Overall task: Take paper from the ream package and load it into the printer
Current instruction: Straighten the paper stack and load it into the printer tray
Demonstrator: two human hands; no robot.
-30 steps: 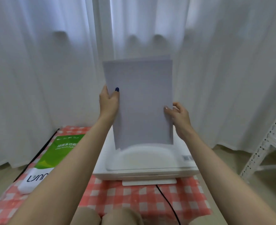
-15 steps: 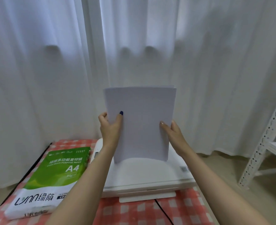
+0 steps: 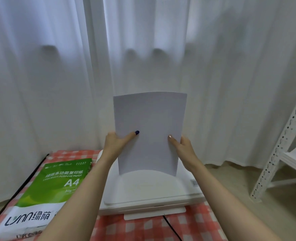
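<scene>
Paper is standing upright over the printer, pinched by your left hand and right hand fingers, so you should be keeping its bottom edge level while seeking the rear feed slot.

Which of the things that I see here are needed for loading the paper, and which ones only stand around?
Belong to the job:
- paper stack, held upright by left hand and right hand
- printer
- ream package, beside the printer

Just there:
- checked cloth
- black cable
- white curtains
- metal shelf
</scene>
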